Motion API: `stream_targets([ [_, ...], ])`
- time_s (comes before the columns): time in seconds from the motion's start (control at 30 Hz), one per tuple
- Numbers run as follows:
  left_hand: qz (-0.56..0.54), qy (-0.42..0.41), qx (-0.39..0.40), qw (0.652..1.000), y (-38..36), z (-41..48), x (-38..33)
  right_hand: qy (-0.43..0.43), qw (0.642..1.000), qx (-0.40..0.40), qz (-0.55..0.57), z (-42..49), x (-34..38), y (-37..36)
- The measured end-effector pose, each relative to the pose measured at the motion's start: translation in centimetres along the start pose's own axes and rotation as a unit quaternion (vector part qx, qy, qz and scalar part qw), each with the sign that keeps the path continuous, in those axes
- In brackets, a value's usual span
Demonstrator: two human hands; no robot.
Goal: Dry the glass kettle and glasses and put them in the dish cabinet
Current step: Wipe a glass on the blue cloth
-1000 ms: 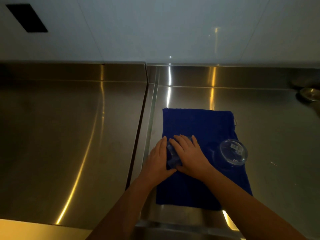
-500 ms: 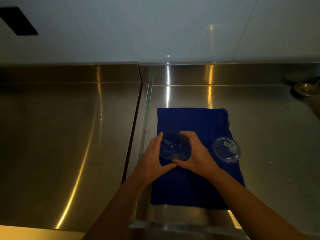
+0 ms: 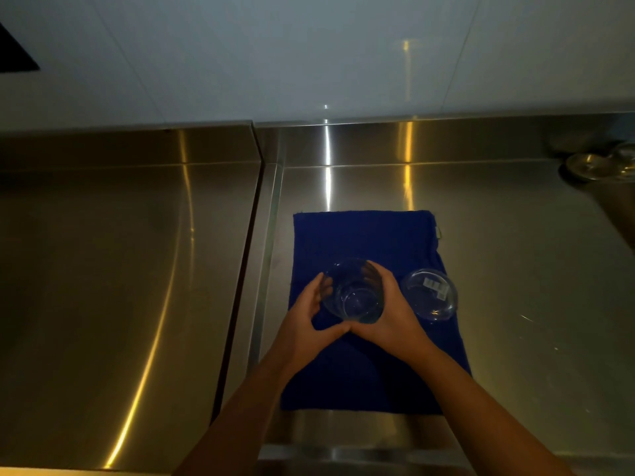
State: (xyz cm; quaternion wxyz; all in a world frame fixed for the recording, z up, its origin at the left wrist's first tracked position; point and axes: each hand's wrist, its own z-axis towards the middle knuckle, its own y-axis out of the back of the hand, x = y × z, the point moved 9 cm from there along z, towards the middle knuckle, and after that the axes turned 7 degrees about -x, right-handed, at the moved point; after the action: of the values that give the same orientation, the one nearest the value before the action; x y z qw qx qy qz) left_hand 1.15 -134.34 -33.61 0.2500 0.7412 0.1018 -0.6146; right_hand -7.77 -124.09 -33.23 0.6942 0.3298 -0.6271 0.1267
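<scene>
A clear drinking glass (image 3: 354, 292) is held upright, mouth up, above a dark blue towel (image 3: 364, 235) spread on the steel counter. My left hand (image 3: 305, 314) cups its left side and my right hand (image 3: 388, 307) wraps its right side, fingers curled round the wall. A second clear glass (image 3: 429, 293) with a small white label stands on the towel just right of my right hand. No kettle or cabinet is in view.
The steel counter (image 3: 515, 269) runs right of a seam; a second steel surface (image 3: 120, 269) lies to the left. At the far right back corner sit shiny round metal items (image 3: 598, 164). A white wall rises behind. The counter's front edge is just below my forearms.
My hands pressed a glass down on the towel a second ago. Now they have lifted it and turned it upright, mouth towards me. The second glass stayed put.
</scene>
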Motion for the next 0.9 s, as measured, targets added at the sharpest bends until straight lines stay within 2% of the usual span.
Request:
stream_targets([
  [0.2,-0.105,0.077,0.049,0.990,-1.5,0.3,0.3,-0.004,1.000,0.016,0.017,-0.5,0.4,0.1],
  [0.43,-0.207,0.080,0.077,0.972,-0.6,-0.2,-1.0,0.002,1.000,-0.017,0.023,-0.8,2.0,-0.6],
  [0.5,-0.256,0.081,0.058,0.962,0.4,-0.4,-2.1,0.009,0.999,-0.033,0.031,-0.6,2.9,-1.1],
  [0.63,-0.375,0.173,-0.024,0.910,3.7,-0.4,0.3,0.027,0.997,-0.051,0.055,0.0,5.3,-2.5],
  [0.77,-0.473,0.274,-0.086,0.833,6.7,-1.1,3.6,0.036,0.996,-0.040,0.065,0.6,7.3,-4.7],
  [0.83,-0.522,0.301,-0.100,0.792,7.8,-1.8,4.5,0.041,0.996,-0.023,0.070,0.7,8.4,-6.4],
  [0.9,-0.553,0.303,-0.101,0.770,8.9,-2.6,4.5,0.046,0.997,0.000,0.069,0.6,9.5,-8.4],
])
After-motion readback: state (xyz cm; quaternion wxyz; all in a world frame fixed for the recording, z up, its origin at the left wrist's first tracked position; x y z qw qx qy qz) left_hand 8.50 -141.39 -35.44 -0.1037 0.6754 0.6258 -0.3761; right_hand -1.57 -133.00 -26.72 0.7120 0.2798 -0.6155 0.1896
